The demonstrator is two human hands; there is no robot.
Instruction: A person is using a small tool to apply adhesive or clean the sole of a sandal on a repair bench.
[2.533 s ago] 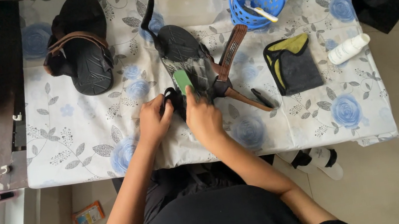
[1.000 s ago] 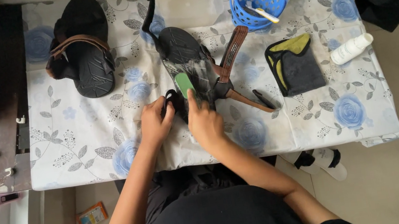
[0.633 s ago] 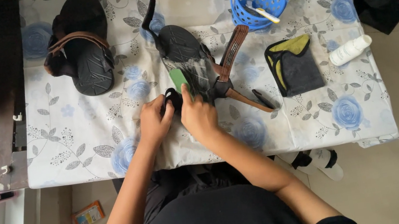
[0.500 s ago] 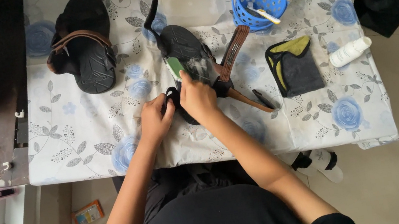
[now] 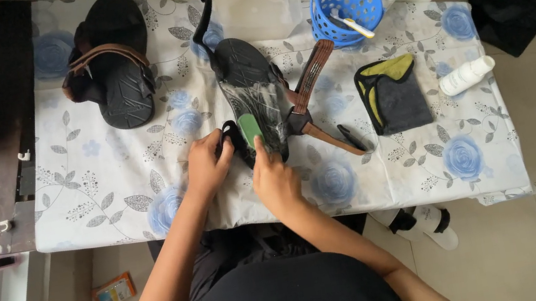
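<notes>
Seen from above, a person in a dark top leans over a table (image 5: 109,199) covered with a white cloth printed with blue roses. Both forearms reach forward and converge at the near middle of the table. The left hand (image 5: 207,168) curls its fingers around the near end of a black sandal (image 5: 251,91), pinning it flat so it stays put. The right hand (image 5: 274,180) is closed around a small green brush (image 5: 251,130), pressed bristles-down on the sandal's sole, which looks smeared with whitish foam, though the view is too small to be sure. The sandal's brown straps (image 5: 312,88) splay to the right, out of the brush's way. Further right lies a folded dark cloth with a yellow edge (image 5: 395,93), then a white bottle (image 5: 467,75) on its side. At the far left rests a second sandal (image 5: 111,60), sole down. At the far edge stands a blue perforated basket (image 5: 345,3), within reach but well apart from the hands.
</notes>
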